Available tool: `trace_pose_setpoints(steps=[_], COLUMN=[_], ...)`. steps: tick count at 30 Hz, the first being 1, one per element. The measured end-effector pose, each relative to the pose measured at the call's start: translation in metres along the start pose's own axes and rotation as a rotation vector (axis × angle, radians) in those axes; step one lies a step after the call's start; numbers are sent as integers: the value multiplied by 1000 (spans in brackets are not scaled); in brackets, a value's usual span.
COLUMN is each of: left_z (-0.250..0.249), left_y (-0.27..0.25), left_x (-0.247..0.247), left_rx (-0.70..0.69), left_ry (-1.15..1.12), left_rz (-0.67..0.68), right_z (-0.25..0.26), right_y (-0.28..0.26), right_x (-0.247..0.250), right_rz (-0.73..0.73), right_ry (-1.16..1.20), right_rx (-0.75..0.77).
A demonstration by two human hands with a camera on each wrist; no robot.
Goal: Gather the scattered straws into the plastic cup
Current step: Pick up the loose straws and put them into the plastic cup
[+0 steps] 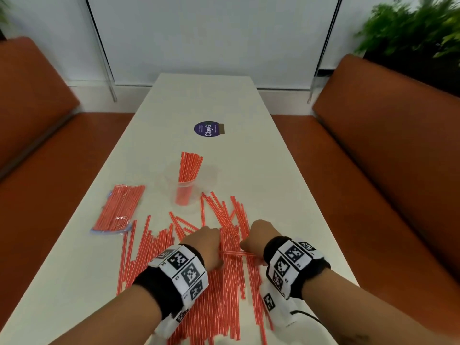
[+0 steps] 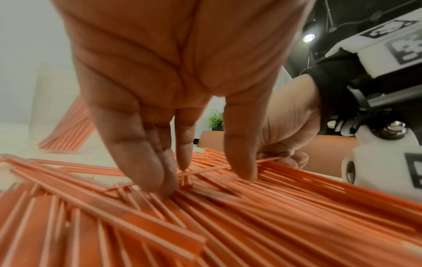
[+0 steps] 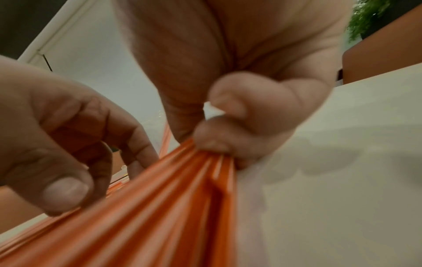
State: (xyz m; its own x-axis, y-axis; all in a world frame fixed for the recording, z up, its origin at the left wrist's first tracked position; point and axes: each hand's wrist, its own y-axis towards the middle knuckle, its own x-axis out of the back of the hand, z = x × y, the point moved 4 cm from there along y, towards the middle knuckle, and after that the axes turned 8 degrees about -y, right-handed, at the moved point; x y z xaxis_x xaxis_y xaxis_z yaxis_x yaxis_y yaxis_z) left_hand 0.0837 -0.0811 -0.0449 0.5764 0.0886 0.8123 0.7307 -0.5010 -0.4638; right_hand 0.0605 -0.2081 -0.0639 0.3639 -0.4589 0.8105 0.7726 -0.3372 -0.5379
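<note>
straws [image 1: 231, 282] piled near edge, long axis near-far. right hand [image 1: 258, 235] pinches a small bunch, left hand [image 1: 206, 245] fingers straight, pressing pile. cup [image 1: 185, 188] far, just left of both hands.

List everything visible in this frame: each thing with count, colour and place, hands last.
Loose straws: many, orange-and-white, near half of table.
Cup: one, clear, upright beyond the pile, a bunch of straws inside.
Bag of straws: one, clear, left of cup.
Sticker: one, purple, mid-table.
Table: one, white.
Benches: two, orange, either side.
Plant: green, far right.
Left hand: fingers on pile.
Right hand: holding a few straws.
</note>
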Motion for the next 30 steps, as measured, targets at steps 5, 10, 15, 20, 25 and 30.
trace_pose_setpoints(steps=[5, 10, 15, 20, 25, 30], left_z=[4, 10, 13, 4, -21, -34], left_y=[3, 8, 7, -2, -4, 18], left_x=[-3, -6, -4, 20, 41, 28], left_rx=[-11, -24, -37, -136, -240, -243], left_ry=[25, 3, -20, -256, -922, -1398], left_rz=[-9, -16, -36, -231, -181, 40], right_z=[-5, -19, -29, -22, 9, 33], right_y=[2, -1, -7, -20, -33, -34], right_x=[1, 10, 33, 64, 67, 56], right_rz=[32, -12, -203, -361, -317, -310], right_ry=[34, 274, 469, 529, 475, 359], right_rx=[24, 71, 141, 264, 438, 548])
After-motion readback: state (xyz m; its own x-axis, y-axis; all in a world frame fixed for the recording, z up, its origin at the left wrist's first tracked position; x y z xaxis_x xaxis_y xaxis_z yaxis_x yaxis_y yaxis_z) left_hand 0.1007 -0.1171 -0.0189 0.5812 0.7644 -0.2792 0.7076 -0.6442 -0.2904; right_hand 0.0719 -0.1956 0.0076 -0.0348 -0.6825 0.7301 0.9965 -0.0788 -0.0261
